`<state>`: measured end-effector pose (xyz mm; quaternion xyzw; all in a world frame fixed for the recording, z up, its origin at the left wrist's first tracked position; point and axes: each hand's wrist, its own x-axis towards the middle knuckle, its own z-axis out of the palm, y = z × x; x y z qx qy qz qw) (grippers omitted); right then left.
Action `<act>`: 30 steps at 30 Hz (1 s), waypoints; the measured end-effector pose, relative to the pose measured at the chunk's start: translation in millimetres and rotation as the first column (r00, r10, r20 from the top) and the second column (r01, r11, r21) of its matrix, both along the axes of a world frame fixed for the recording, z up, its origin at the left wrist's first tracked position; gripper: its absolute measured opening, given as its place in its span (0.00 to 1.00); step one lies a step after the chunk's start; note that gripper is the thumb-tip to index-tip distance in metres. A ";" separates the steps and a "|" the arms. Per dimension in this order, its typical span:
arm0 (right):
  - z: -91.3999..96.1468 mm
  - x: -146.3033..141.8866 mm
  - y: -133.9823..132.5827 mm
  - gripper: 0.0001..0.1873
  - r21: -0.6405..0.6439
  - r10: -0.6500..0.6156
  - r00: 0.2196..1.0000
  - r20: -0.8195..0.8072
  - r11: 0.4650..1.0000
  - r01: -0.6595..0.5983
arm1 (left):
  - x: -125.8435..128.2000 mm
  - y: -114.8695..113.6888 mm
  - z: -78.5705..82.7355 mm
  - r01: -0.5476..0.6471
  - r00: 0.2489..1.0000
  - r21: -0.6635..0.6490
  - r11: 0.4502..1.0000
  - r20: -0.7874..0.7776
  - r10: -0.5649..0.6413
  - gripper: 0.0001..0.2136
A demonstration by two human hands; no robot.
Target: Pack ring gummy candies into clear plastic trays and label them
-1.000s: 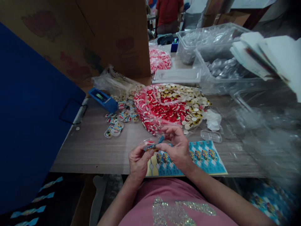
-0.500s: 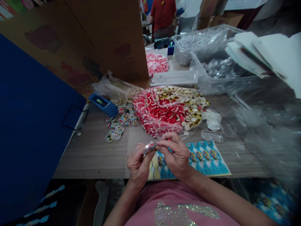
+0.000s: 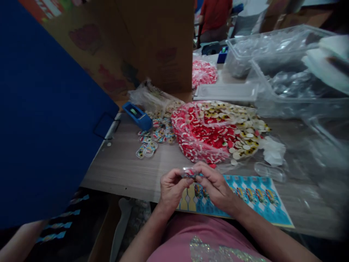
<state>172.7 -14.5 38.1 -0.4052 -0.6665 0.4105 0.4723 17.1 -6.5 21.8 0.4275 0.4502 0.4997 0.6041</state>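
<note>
Pinching what, those two hands?

Left hand [image 3: 171, 187] and right hand [image 3: 215, 185] meet fingertip to fingertip over the near table edge. Both are closed on one small clear capsule [image 3: 189, 172] with red and white showing inside. It hangs in the air just above the near-left corner of the sticker sheet [image 3: 245, 196].

How close is that sheet to the edge?

Its near side runs along the rim of the table [image 3: 122, 167], almost flush, right in front of the person's pink shirt.

What crowds the hands ahead?

The bagged pile of red and white pieces [image 3: 201, 134] bulges near the knuckles, its front fold just beyond the fingers. An empty clear shell [image 3: 269, 171] lies to the right, just past the sheet's far edge.

Any free surface?

Bare wood lies left of the hands, between the pile and the table's left edge. Farther back on that side, a scatter of small filled capsules [image 3: 152, 138] and a blue tape dispenser [image 3: 137, 115] take up the room. A blue panel [image 3: 40, 109] stands along the left edge like a wall.

And the right?

Clear bins [image 3: 272, 72] and loose plastic film fill it. The far right is too blurred to tell more.
</note>
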 end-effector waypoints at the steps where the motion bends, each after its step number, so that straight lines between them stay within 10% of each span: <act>1: -3.5 -2.1 0.5 0.11 0.008 -0.041 0.999 0.019 0.999 0.041 | 0.9 2.3 1.4 -0.007 1.000 -0.028 1.000 0.001 0.007 0.15; 7: -27.1 -7.4 -0.6 0.13 0.208 -0.271 0.887 0.375 0.956 0.205 | -37.6 44.1 10.7 0.153 0.886 -0.059 0.986 -0.433 -0.164 0.15; 12: -35.3 43.8 -9.3 0.09 0.380 -0.458 0.679 0.574 0.883 0.274 | -86.5 121.2 1.7 0.330 0.155 0.202 0.922 -0.975 0.158 0.13; 15: -36.1 95.7 -26.2 0.10 0.400 -0.592 0.473 0.653 0.799 0.448 | -96.4 140.4 -8.8 0.327 -0.014 0.326 0.887 -0.937 0.350 0.15; 18: -35.9 144.2 -42.1 0.12 0.368 -0.576 0.238 0.782 0.736 0.569 | -89.0 130.4 -10.1 0.305 -0.004 0.459 0.834 -0.875 0.483 0.17; 22: -37.5 178.7 -45.8 0.12 0.282 -0.449 0.229 0.864 0.808 0.517 | -47.6 102.2 -4.0 0.404 0.205 0.614 0.679 -0.784 0.587 0.13; 26: -41.1 181.7 -42.6 0.07 0.334 -0.453 0.205 0.868 0.837 0.434 | 1.1 70.7 -0.4 0.561 0.545 0.605 0.565 -0.784 0.299 0.06; 30: -41.4 175.4 -45.9 0.09 0.476 -0.632 0.267 0.727 0.745 0.468 | 30.9 45.5 4.5 0.541 0.692 0.493 0.681 -0.722 -0.027 0.04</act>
